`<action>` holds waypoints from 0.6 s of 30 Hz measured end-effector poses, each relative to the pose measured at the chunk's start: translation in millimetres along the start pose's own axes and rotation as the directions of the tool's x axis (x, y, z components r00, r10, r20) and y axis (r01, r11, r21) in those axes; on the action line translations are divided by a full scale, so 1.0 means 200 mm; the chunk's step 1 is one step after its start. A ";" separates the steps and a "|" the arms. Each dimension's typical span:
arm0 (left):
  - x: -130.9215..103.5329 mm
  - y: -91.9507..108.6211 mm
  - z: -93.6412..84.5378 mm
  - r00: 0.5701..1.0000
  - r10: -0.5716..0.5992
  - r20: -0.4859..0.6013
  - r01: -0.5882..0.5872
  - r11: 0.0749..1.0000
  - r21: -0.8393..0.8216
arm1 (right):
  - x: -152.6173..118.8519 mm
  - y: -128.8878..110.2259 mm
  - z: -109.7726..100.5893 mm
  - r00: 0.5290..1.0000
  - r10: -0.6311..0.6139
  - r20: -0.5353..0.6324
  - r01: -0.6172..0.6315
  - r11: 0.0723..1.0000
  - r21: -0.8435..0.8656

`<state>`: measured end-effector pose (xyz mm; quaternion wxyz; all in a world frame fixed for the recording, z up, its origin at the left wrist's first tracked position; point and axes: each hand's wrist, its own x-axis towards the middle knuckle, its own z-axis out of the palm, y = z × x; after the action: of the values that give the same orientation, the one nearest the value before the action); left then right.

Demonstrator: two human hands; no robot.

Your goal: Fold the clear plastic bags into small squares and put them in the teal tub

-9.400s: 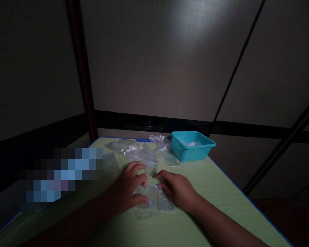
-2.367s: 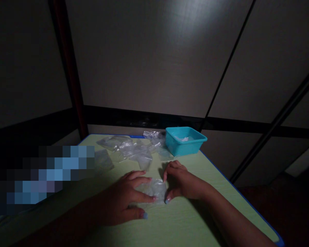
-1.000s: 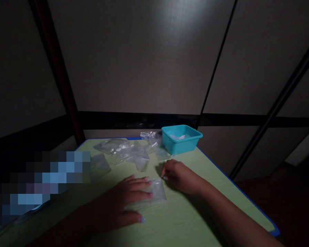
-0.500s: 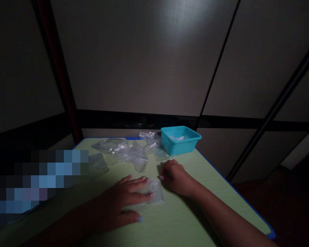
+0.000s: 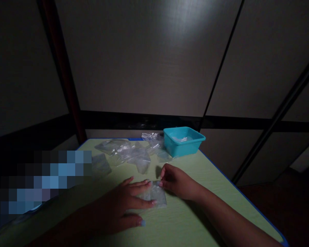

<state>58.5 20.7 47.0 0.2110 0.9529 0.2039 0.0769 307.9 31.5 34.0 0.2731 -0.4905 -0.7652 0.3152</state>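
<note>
A folded piece of clear plastic, like a bag, (image 5: pixel 159 199) lies flat on the pale green table (image 5: pixel 195 226). Spread over its left part, my left hand (image 5: pixel 128 199) presses down with fingers apart. At the far right corner of the plastic, my right hand (image 5: pixel 176 180) has thumb and forefinger pinched together on the edge. Beyond both hands lies a loose heap of crumpled clear plastic bags (image 5: pixel 134 156). The left part of the folded plastic is hidden under my left hand.
A turquoise plastic basin (image 5: pixel 184 145) with clear plastic inside stands at the table's far right corner. One more clear plastic piece (image 5: pixel 101 166) lies at the left, near a pixelated area. Behind the table rise dark panelled doors (image 5: pixel 144 68).
My right hand has come slightly nearer, and its thumb now meets the corner of the plastic. My left hand stays spread on it. The whole view has shifted a little.
</note>
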 end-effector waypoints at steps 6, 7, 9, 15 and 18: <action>0.00 -0.02 0.01 1.000 -0.017 0.021 0.016 1.000 0.015 | 0.00 0.00 0.00 0.998 -0.030 0.056 0.021 0.989 0.148; 0.00 -0.02 0.01 1.000 -0.015 0.024 0.014 1.000 0.015 | -0.01 0.00 0.00 0.996 -0.044 0.072 0.033 0.988 0.150; 0.00 -0.02 0.01 0.999 -0.018 0.027 0.018 1.000 0.016 | -0.02 -0.02 -0.01 0.991 -0.067 0.116 0.044 0.981 0.189; 0.01 0.01 -0.01 0.997 -0.049 0.067 0.047 0.998 0.035 | -0.04 -0.09 -0.04 0.959 -0.033 0.282 -0.087 0.912 0.401; 0.00 0.00 0.00 0.997 -0.058 0.052 0.055 0.998 0.042 | -0.04 -0.10 -0.05 0.942 -0.031 0.334 -0.125 0.891 0.436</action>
<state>58.8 20.5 47.6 0.1991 0.9525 0.2266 0.0413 306.5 19.9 53.5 0.2389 -0.3722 -0.6937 0.5685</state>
